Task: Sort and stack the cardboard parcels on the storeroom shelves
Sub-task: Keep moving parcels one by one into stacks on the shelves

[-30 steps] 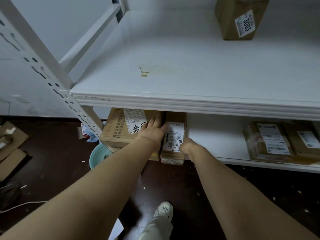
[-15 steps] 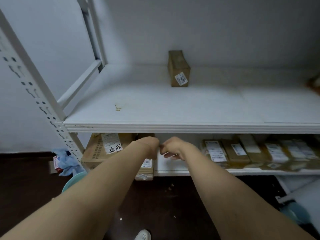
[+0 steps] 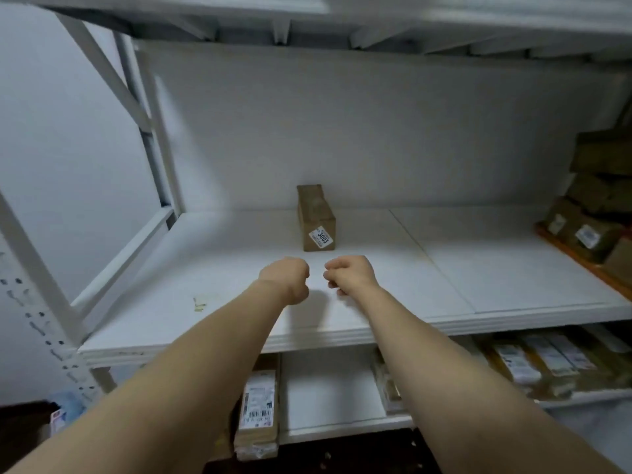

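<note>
**Operator:** Both hands have risen from the lower shelf. I see the left hand [image 3: 285, 278] and right hand [image 3: 349, 273] side by side over the middle shelf [image 3: 444, 275], fingers curled, holding nothing.

**Supervisor:** Room around them?

**Operator:** Bare board left and right. The 3003 parcel [image 3: 316, 218] stands just beyond them, upright. Other parcels [image 3: 588, 234] crowd the right end.

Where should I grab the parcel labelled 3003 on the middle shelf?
Take the parcel by its two long sides near the labelled front end, reaching in from the front: it lies end-on to you, narrow, with bare shelf on both sides.
</note>
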